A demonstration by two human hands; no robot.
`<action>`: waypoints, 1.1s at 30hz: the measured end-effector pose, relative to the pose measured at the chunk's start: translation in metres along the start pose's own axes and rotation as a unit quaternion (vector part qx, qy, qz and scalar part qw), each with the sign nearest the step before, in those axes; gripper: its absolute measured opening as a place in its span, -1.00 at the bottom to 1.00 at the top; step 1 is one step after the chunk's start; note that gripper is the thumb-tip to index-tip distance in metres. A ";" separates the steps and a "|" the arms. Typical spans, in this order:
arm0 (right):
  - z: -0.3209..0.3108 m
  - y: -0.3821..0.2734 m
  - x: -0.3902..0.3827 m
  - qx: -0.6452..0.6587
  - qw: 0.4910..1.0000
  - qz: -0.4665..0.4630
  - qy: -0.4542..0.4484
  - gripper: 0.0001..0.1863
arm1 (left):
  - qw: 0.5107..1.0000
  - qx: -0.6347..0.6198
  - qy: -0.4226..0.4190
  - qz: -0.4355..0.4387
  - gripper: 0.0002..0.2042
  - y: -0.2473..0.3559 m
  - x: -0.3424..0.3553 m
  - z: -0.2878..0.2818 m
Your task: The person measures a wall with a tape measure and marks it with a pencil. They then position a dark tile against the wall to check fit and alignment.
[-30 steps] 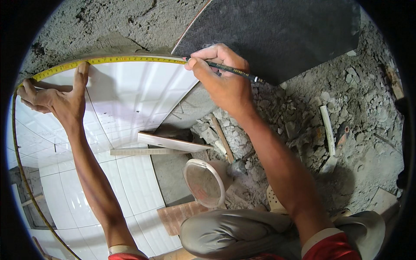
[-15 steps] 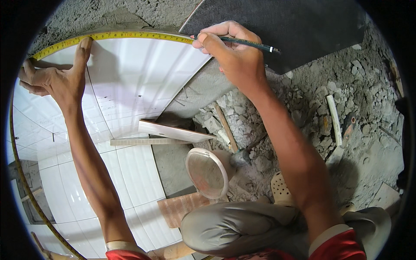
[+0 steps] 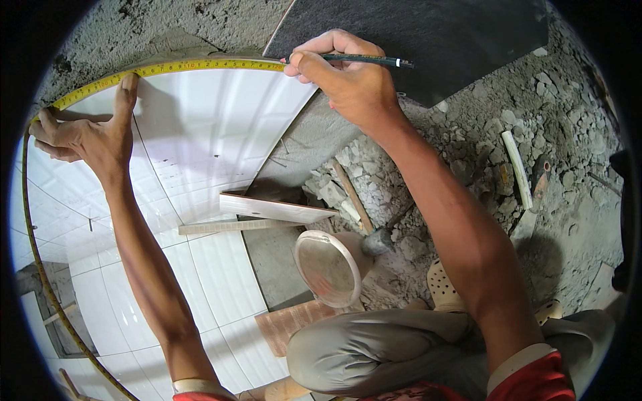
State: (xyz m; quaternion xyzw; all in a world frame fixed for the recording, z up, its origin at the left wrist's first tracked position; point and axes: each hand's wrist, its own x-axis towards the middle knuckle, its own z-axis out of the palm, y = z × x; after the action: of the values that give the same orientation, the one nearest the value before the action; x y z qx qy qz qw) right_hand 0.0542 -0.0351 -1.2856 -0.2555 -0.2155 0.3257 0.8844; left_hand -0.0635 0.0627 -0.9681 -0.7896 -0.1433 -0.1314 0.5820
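Observation:
A yellow tape measure [image 3: 200,65] runs along the far edge of a white ribbed tile [image 3: 214,127] and curves down the left side. My left hand [image 3: 87,134] presses the tape against the tile with the index finger stretched out. My right hand [image 3: 348,77] holds a dark pencil [image 3: 368,61] with its tip at the tape near the tile's right corner. A dark grey tile [image 3: 414,33] lies just beyond that hand.
White tiled floor [image 3: 221,281] spreads at the left. A cut tile piece [image 3: 274,208] and a thin strip [image 3: 227,227] lie near bare cement. A round bucket [image 3: 331,267], a hammer [image 3: 364,220], a white pipe [image 3: 518,167] and rubble [image 3: 481,147] are at the right.
The view has shifted, so both hands and the tape sit a little lower in the picture. My right hand's pencil has stayed at the tape by the tile's corner.

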 end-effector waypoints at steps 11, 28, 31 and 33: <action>-0.001 0.002 0.000 -0.007 1.000 0.002 -0.004 -0.83 | 0.999 -0.040 0.012 0.027 0.32 -0.003 0.002 0.001; 0.002 0.018 0.005 -0.046 0.997 -0.059 0.016 -0.81 | 0.997 -0.070 0.024 0.006 0.19 -0.003 0.000 0.008; 0.001 0.017 0.003 -0.025 0.997 -0.072 0.012 -0.81 | 0.998 -0.067 0.019 0.008 0.19 -0.004 0.000 0.009; -0.002 0.015 0.002 -0.053 0.997 -0.051 -0.011 -0.84 | 0.998 -0.047 0.023 0.032 0.19 -0.005 0.000 0.008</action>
State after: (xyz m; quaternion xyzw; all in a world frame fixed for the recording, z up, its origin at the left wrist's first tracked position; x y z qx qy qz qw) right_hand 0.0495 -0.0245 -1.2951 -0.2871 -0.2550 0.2707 0.8828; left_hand -0.0645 0.0718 -0.9664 -0.8172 -0.0980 -0.1373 0.5511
